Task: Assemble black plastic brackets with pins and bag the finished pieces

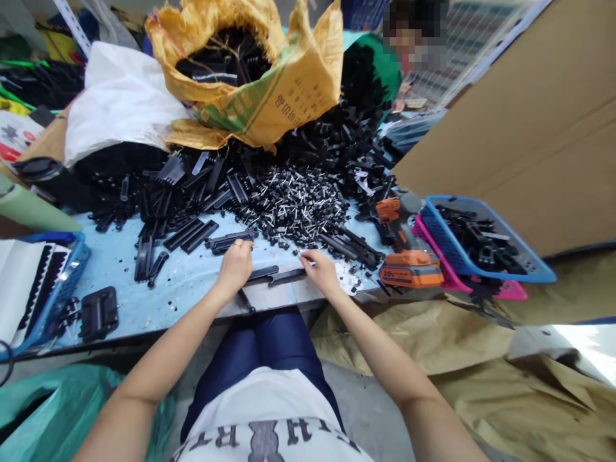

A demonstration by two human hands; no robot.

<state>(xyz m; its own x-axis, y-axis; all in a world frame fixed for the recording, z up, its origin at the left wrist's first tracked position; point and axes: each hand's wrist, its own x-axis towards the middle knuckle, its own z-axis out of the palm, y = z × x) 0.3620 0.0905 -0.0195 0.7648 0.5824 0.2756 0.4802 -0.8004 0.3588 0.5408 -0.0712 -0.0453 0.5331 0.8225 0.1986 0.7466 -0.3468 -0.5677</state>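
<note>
Tabletop [185, 285]: black parts [161, 196] heaped.
Left grip [235, 264] at black strips [222, 244], right grip [322, 273] near pins [293, 202]; both narrowed, closure and contents cannot tell.

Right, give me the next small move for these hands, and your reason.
Probably draw the black bar toward the right hand with the left hand: the left one is at the bar's end, and the right one is nearby, beside the pile of small pins. Whether either hand grips anything is unclear.
</note>
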